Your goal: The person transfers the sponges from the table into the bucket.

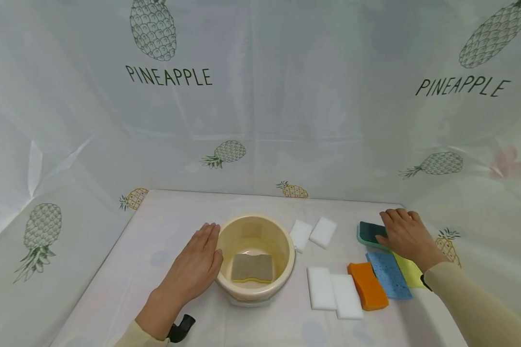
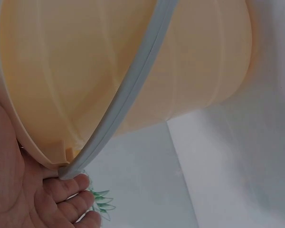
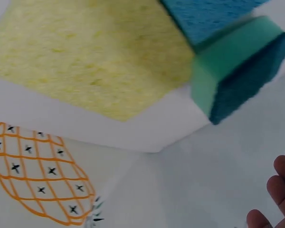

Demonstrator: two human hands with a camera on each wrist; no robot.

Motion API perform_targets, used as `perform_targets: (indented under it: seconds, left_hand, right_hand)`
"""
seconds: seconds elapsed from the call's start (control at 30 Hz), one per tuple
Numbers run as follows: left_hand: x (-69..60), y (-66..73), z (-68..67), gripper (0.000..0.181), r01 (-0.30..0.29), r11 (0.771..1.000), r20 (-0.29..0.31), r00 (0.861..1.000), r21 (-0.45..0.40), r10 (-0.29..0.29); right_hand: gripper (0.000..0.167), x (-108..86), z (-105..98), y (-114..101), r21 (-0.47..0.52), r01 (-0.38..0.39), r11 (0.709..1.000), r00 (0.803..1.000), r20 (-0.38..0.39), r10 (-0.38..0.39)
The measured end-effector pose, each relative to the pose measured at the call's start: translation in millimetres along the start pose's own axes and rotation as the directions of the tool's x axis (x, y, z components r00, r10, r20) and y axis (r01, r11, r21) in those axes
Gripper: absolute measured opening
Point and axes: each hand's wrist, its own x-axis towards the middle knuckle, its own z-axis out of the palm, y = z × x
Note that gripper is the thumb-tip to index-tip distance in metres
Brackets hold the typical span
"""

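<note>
A cream bucket stands mid-table, and inside it lies a sponge with a grey-brown top and a yellow base. Against the bucket's left rim rests my left hand, fingers extended. The left wrist view shows the fingertips by the end of the grey handle. Over at the far right, my right hand hovers at a green scrub sponge with a dark top. In the right wrist view the fingers, loosely bent, are apart from that sponge and hold nothing.
Two white sponges lie right of the bucket, and two more white sponges lie nearer. Beside them are an orange sponge, a blue sponge and a yellow sponge. A pineapple-print sheet hangs behind the table.
</note>
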Motion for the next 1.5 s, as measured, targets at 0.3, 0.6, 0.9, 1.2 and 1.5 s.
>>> perform_targets:
  seconds: [0.3,0.6,0.9,1.2,1.5]
  left_hand:
    - [0.7,1.3,-0.3,0.056,0.021,1.0,0.029,0.999,-0.012,-0.021]
    - [0.5,0.9,0.8,0.056,0.02,1.0,0.03,0.999,-0.011,-0.02]
    - [0.7,1.5,-0.2,0.056,0.023,0.999,0.034,0.999,-0.026,-0.022]
    - [1.4,0.2,1.9,0.057,0.016,1.0,0.028,1.0,-0.013,-0.015]
    - [0.6,0.5,0.8,0.056,0.023,1.0,0.025,0.999,-0.013,-0.023]
  right_hand:
    - [0.078,-12.1,14.1,2.5,0.005,0.005,1.0,0.995,0.102,-0.005]
    - [0.085,-14.9,27.6,9.2,-0.031,-0.037,0.999,0.984,0.173,0.041]
    - [0.084,-13.3,32.9,9.1,-0.004,-0.076,0.997,0.961,0.265,0.075]
    - [0.085,-9.4,38.7,11.6,0.098,-0.168,0.981,0.945,0.3,0.131]
    - [0.083,-3.6,37.6,11.2,0.15,-0.149,0.977,0.984,0.124,0.131]
